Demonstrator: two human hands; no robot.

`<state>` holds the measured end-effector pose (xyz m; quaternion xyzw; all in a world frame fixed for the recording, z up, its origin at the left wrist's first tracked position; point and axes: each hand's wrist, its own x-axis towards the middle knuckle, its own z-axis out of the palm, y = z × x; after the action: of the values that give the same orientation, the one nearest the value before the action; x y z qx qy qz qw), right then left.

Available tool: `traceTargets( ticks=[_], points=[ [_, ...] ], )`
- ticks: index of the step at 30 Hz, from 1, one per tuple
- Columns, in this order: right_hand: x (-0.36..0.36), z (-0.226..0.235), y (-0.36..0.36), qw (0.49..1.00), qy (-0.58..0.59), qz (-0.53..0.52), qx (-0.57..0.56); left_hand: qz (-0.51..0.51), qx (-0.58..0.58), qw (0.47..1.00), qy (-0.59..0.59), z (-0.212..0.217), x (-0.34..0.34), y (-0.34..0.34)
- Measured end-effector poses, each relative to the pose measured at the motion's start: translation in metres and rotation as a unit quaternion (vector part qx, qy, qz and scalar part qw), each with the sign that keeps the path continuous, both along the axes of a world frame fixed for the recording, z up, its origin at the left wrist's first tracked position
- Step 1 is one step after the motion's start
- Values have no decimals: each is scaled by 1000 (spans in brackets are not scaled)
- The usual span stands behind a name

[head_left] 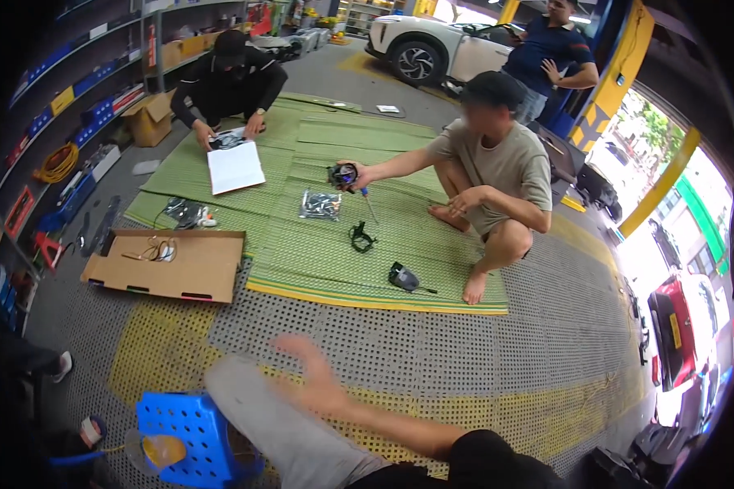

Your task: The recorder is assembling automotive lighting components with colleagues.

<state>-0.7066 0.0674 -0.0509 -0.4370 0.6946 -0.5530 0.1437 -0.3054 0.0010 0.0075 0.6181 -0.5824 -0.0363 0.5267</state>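
Observation:
My right hand point(314, 385) reaches across above my grey-trousered knee point(249, 403), its bare forearm coming out of a black sleeve. Motion blurs it, but the fingers look spread, with nothing visible between them. Nearest to it on the left is a blue plastic stool point(183, 436) with round holes. A clear cup of orange drink point(163, 450) is at the stool's left side. My left hand does not show. On the green woven mat point(302, 269) lie a black ring-shaped bracket point(362, 237), a grey-and-black device point(403, 277) and a screwdriver point(369, 204).
A squatting person holds out a round dark device point(344, 174) above a plastic parts bag point(320, 205). Another holds white sheets point(236, 168). An open cardboard box point(171, 265) overlaps the mat's left edge. Shelves point(65, 90) line the left; a white car point(440, 53) stands behind.

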Motion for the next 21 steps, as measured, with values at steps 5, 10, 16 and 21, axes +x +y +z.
traceTargets(
  ticks=[5, 10, 16, 21],
  points=[
    [-311, -29, 137, 948, -162, -267, 68, 17, 111, 993, -26, -42, 3, -16],
    [-414, -6, 237, 748, 138, -636, 131, 26, 149, 988, -43, -62, 10, -24],
    [-331, -41, 176, 801, 214, -557, 54, 32, 168, 984, -57, -70, 10, -27],
    [-274, -41, 103, 858, 111, -498, -53, 33, 153, 985, -69, -74, 14, -31]
  ],
)
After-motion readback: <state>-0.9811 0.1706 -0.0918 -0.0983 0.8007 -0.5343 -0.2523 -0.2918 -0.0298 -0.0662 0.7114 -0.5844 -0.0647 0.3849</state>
